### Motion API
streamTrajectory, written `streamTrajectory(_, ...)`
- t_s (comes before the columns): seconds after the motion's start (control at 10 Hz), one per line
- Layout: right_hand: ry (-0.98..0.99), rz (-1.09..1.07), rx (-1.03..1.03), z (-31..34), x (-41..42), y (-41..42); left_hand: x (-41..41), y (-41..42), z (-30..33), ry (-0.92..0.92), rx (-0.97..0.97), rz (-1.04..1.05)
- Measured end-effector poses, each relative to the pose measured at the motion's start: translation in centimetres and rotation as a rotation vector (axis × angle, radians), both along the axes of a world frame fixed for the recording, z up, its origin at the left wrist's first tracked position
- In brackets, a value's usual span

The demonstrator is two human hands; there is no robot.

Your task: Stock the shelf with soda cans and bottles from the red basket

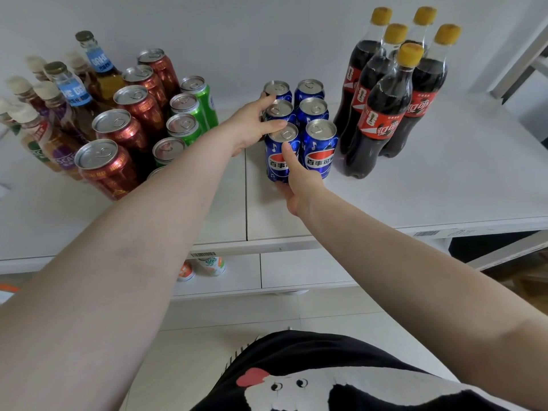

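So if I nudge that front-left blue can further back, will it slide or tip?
The front-left blue can stands upright on the smooth white shelf, so it will probably slide rather than tip. Its tab looks unopened, so likely full and fairly heavy. The blue cans behind touch it, so the column may shift together.

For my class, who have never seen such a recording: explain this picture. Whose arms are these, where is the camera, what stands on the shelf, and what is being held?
There is no machine here: a person wears one camera on the head, looking down at their own arms. On the white shelf stand red cans, green cans, six blue cans and cola bottles. The left hand rests against the blue cans' left side. The right hand grips the front-left blue can.
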State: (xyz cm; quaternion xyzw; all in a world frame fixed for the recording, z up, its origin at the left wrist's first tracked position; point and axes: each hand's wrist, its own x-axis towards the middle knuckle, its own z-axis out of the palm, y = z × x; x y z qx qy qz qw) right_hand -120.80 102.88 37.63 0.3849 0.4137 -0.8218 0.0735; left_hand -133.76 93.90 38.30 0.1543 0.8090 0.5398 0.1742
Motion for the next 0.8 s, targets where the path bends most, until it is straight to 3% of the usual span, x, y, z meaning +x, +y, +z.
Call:
streamTrajectory(0.1, 0.065, 0.033, 0.087, -0.6, -0.2, -0.1, 0.1, 0.0, 0.2, -0.001, -0.006, -0.009)
streamTrajectory(0.6, -0.002, 0.053, 0.236, -2.3, 1.5, 1.3, 1.3, 0.2, 0.2, 0.044, -0.015, 0.025)
streamTrajectory(0.8, 0.013, 0.041, 0.22, -1.9, 2.8, 2.8, 2.2, 0.7, 0.0, 0.211, 0.021, 0.278)
